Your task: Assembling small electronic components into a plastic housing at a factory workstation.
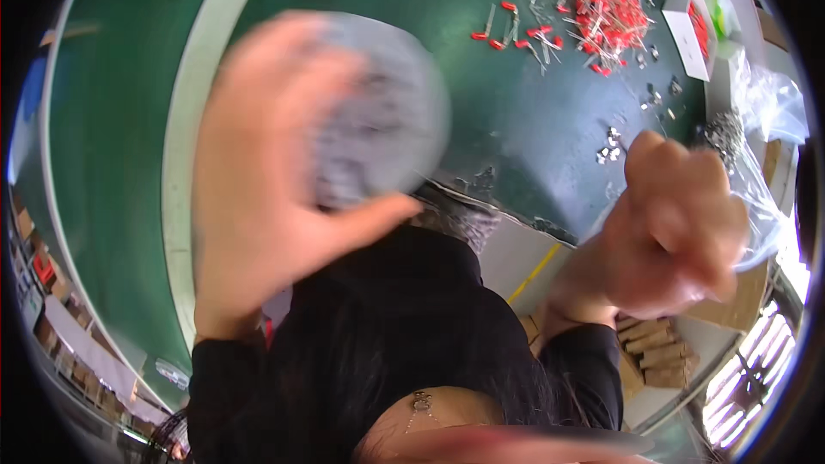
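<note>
Green bench (516, 133) lies under most of the work, everything placed off it. Left hand (258, 155), motion-blurred, is over the bench's near left part, fingers and thumb spread in a wide C, gripping a round grey container. Right hand (675, 223) is by the bench's near right corner, fingers curled into a fist; can't say if anything is inside. Round grey container (400, 112) is over the bench's near edge, small grey bits showing in or through it, too blurred to sort. Probably light, stiff, smooth, a bit slippery; best held by its side wall, thumb opposite fingers, level in case bits are loose. Red-tipped parts (601, 9) heap at the bench's far right; thin leads likely bend easily. Small metal pieces (608, 148) scatter along the bench's right side.
</note>
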A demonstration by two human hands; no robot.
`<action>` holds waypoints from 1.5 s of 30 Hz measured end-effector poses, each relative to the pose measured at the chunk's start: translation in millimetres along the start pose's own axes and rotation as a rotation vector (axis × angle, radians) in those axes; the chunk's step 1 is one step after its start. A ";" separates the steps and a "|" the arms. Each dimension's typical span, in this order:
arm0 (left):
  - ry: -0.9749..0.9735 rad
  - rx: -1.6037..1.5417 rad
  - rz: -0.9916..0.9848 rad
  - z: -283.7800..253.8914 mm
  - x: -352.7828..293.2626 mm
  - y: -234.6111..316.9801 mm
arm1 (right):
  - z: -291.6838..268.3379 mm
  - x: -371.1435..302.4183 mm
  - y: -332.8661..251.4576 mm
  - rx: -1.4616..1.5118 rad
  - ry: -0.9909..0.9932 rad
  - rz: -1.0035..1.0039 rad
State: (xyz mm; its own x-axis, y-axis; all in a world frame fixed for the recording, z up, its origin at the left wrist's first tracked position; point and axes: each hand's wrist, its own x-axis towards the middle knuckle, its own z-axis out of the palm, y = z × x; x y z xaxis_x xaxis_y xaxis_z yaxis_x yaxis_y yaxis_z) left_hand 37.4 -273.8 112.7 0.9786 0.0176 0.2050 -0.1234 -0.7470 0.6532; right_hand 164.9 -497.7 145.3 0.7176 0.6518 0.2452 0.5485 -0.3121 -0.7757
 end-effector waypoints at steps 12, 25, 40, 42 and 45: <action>0.404 0.563 -0.300 -110.5 -27.7 -127.5 | 24.9 45.1 29.5 -0.320 -0.170 -0.104; -0.180 -0.032 0.400 -25.7 144.1 -99.2 | 0.6 -48.3 -101.9 -0.395 -0.115 -0.290; -0.412 0.108 0.258 9.2 59.2 2.1 | -42.0 -100.3 5.3 -0.531 0.277 -0.113; -0.250 0.091 0.215 15.7 82.1 -10.2 | -48.3 -107.3 3.4 -0.555 0.202 -0.063; -0.117 0.111 0.033 24.1 113.1 -26.9 | -52.6 -113.1 18.1 -0.573 0.270 0.037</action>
State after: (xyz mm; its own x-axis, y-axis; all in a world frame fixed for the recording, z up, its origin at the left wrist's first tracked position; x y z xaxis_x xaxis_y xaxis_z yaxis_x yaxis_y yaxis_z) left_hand 155.4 -267.8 100.7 0.9876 -0.0806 0.1348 -0.1432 -0.8151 0.5613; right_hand 116.2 -613.5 134.1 0.7823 0.4597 0.4203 0.6104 -0.7000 -0.3706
